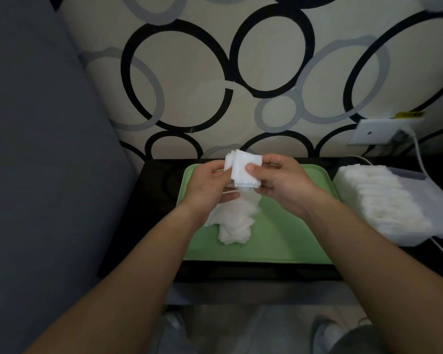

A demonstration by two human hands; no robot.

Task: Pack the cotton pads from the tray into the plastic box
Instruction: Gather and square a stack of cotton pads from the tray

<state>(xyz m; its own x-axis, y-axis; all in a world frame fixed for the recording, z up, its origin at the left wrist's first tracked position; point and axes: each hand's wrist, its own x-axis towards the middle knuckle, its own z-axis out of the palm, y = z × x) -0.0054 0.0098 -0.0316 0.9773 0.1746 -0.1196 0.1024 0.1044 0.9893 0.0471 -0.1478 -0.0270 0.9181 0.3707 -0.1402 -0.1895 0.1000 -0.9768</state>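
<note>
Black table [151, 200] under everything, green tray [279, 238] parked in the middle. Just right of the tray: plastic box [409, 240], already crammed with rows of cotton pads [384, 198], touching the tray's edge or a hair off it, can't tell which. On the tray, left of centre: loose heap of pads [237, 221] waiting to go.

Above the tray's far half: left hand [210, 187] and right hand [284, 185] close together, both pinching one small stack of pads [243, 169], fingers and thumbs curled round its edges. Squaring it up, by the look of it.

So, mid-task: gathering and neatening a batch before loading. Probably calls next for carrying that stack over to the right of the tray and slotting it into any leftover gap in the box, with a firm grip to stop any fanning out. Then back for the heap.

As for writing: only a yellow label [409, 114] up behind the tray's right corner, next to a wall socket plate [376, 132], way too blurry to read. No brands visible anywhere.
</note>
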